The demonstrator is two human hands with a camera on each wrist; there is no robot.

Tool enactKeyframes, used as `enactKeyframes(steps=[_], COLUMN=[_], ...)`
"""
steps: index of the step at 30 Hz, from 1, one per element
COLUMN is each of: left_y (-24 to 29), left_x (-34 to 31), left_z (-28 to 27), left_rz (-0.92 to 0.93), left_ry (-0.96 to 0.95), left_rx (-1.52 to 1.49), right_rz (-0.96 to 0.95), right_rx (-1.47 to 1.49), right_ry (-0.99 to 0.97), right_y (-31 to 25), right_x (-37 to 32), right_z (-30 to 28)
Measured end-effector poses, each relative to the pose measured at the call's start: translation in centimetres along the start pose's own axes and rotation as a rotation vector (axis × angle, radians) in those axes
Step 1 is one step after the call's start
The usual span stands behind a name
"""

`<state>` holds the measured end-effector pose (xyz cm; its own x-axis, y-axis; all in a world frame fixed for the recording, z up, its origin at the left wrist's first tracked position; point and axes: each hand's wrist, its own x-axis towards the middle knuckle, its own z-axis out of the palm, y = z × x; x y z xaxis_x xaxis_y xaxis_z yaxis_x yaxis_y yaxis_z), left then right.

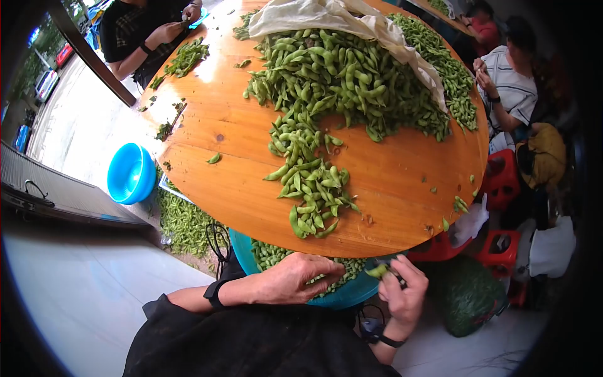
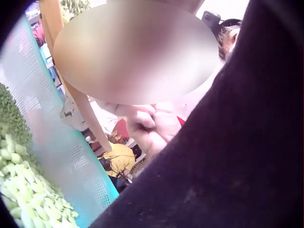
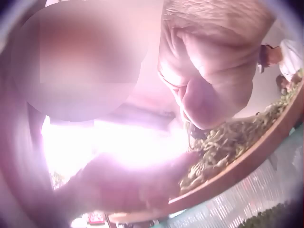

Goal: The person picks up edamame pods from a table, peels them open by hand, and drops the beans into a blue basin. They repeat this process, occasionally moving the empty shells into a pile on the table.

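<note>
One green soybean pod (image 1: 377, 271) sits pinched between the thumb and fingers of the right hand (image 1: 405, 292), in front of the near edge of the round wooden tabletop (image 1: 414, 179). I make out something dark in that same grip, too small to identify. The left hand (image 1: 292, 278) is bent over the teal perforated basket (image 1: 241, 254), its fingers curled down toward the shelled beans (image 1: 270, 254) inside; I cannot tell whether they hold anything, and my left wrist view doesn't settle it.

Across the tabletop I see a large heap of pods (image 1: 352, 81) spilling from beneath a cream cloth (image 1: 326, 17), with a narrower trail of pods (image 1: 314, 188) running toward the near edge. One loose pod (image 1: 214, 158) lies apart on the left. A blue basin (image 1: 149, 179) stands left of the tabletop, near more green pods (image 1: 185, 220) on the floor. On the right I see red stools (image 1: 502, 182) and a person in a striped shirt (image 1: 512, 78).
</note>
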<state>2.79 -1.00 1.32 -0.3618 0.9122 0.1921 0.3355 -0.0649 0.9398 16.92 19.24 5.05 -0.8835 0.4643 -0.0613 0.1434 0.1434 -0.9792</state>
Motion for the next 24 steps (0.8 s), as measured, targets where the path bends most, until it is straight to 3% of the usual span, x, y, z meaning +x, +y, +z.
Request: enactKeyframes(steps=[1, 3, 4, 6, 8, 12, 13, 14, 17, 21, 24], left_y=[0.4, 1.0, 0.7, -0.1, -1.0, -0.4, -0.3, -0.2, -0.2, 0.9, 0.1], left_x=[0.2, 1.3, 2.2, 2.8, 3.2, 3.6, 3.9, 4.2, 4.4, 3.9, 3.5], left_z=[-0.3, -1.1, -1.3, -1.5, -1.0, -0.9, -0.9, -1.0, -1.2, -2.1, -2.5], left_rz=[0.0, 0.113, 0.141, 0.077, -0.029, -0.007, 0.005, 0.017, 0.061, -0.13, -0.141], left_ry=[0.004, 0.258, 0.375, 0.354, 0.291, 0.314, 0.404, 0.492, 0.516, 0.405, 0.45], left_rx=[-0.001, 0.625, 0.756, 0.848, 0.987, 0.949, 0.859, 0.768, 0.516, 0.188, 0.164], right_rz=[-0.054, -0.168, -0.096, 0.016, 0.014, -0.015, -0.022, -0.047, -0.103, -0.008, 0.082], right_rx=[-0.152, -0.472, -0.548, -0.711, -0.747, -0.551, -0.442, -0.346, -0.11, 0.098, 0.347], right_ry=[-0.063, -0.242, -0.177, -0.033, 0.03, 0.129, 0.136, 0.109, 0.002, -0.113, -0.098], right_y=[0.4, 0.6, 0.3, 1.0, 2.7, 2.3, 2.5, 2.5, 1.7, 0.2, 0.2], right_x=[-0.7, -1.9, -2.7, -3.7, -4.0, -1.9, -1.2, -0.3, 1.9, 3.6, 3.8], right_z=[-2.8, -7.9, -8.8, -10.6, -11.4, -7.6, -5.9, -4.0, 1.4, 5.1, 5.9])
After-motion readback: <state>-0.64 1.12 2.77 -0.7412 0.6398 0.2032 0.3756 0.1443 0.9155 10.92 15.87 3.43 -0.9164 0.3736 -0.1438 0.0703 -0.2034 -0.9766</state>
